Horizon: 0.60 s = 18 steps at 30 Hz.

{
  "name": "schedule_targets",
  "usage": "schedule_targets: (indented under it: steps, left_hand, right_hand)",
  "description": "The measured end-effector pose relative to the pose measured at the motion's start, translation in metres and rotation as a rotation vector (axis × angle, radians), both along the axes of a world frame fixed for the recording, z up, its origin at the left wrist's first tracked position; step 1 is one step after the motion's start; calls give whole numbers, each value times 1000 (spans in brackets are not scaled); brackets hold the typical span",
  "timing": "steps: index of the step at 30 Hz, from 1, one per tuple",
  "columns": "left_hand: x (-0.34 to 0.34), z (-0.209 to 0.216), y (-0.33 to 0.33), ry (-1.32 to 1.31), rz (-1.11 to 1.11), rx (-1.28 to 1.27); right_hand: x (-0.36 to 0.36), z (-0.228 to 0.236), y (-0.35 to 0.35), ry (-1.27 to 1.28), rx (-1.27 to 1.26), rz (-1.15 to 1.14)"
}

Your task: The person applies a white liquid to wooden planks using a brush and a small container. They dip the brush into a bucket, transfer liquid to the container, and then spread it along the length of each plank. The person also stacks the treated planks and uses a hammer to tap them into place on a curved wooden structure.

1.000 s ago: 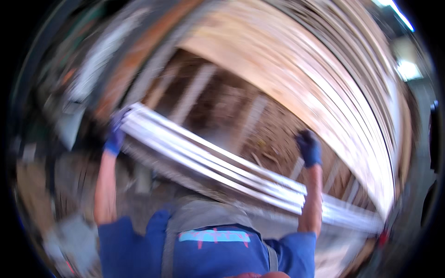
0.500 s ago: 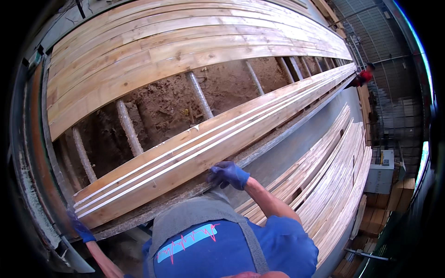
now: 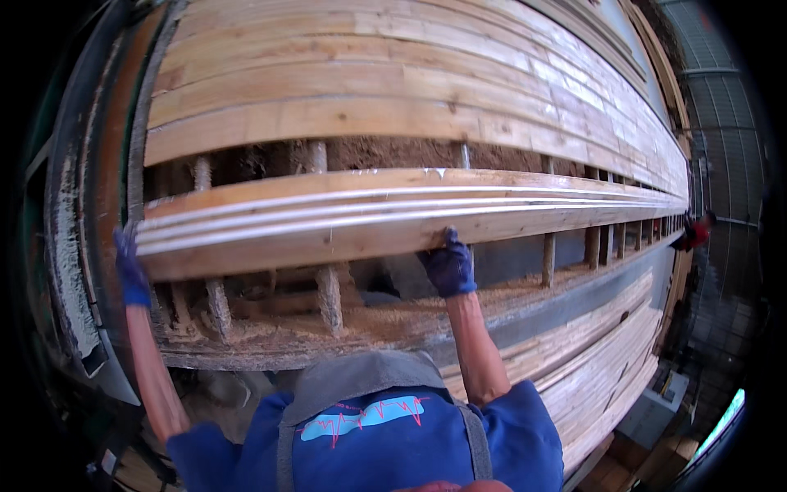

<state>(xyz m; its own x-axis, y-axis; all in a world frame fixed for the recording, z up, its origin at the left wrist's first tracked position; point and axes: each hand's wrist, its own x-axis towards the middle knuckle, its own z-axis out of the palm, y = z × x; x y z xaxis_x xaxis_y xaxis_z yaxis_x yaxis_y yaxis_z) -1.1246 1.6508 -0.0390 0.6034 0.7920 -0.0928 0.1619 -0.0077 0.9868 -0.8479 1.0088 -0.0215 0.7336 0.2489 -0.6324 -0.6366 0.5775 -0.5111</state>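
Several long wooden boards (image 3: 287, 246) lie side by side as a bundle, with white stripes that look like glue running along them. Blue-gloved, my left hand (image 3: 131, 266) holds their left end, its fingers up against the corner. My right hand (image 3: 449, 269), also gloved, grips the near side of the nearest board, with a fingertip showing over its edge. Beyond the bundle, a wide row of joined boards (image 3: 328, 119) lies across the metal bars (image 3: 329, 299) of a rack. A narrow gap separates row and bundle at the left.
A rusty metal rail (image 3: 119, 131) borders the rack on the left. Sawdust lies along the rack's near edge (image 3: 385, 324). More stacked boards (image 3: 590, 385) are at the lower right. At the far right end, another person in red (image 3: 697, 232) is beside the bundle.
The bundle has moved away from me towards the joined boards, uncovering bars on my side. My right hand has moved forward onto the nearest board. The view has turned.
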Motion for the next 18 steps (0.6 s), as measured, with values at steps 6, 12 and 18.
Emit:
schedule_targets:
  steps: [6, 12, 18]
  left_hand:
    - [85, -14, 99, 41, -89, 158]
    - [72, -9, 74, 91, -185, 165]
    - [-6, -11, -6, 21, -179, 93]
  right_hand:
    - [96, -43, 53, -166, 511, 85]
    - [59, -29, 35, -89, 445, -75]
    - [6, 19, 7, -4, 177, 11]
